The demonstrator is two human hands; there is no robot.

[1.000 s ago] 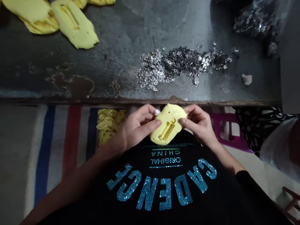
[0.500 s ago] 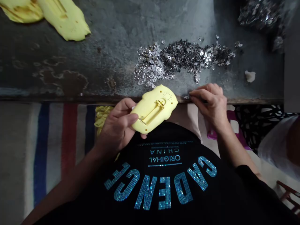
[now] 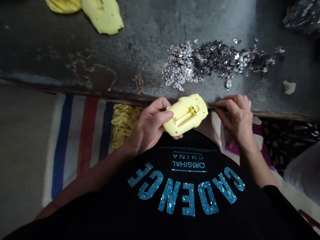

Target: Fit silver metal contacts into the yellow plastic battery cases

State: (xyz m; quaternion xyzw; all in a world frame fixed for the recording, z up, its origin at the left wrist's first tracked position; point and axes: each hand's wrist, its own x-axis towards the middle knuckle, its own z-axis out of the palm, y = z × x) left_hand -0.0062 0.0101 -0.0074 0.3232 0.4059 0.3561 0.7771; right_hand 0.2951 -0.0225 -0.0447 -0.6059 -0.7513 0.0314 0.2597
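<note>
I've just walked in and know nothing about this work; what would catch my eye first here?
Probably the pale yellow shell, held in the left hand by the near edge of the dark table. Beyond it, glinting metal bits lie heaped on the table. Nearer still, sparkling blue letters curve across the black shirt.

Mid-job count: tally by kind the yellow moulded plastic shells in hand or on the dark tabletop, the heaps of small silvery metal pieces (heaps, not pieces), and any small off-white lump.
Yellow shells: 3 (one in the left hand, two cut off by the picture's top edge)
Silvery heaps: 2
Off-white lump: 1
Total: 6
</note>
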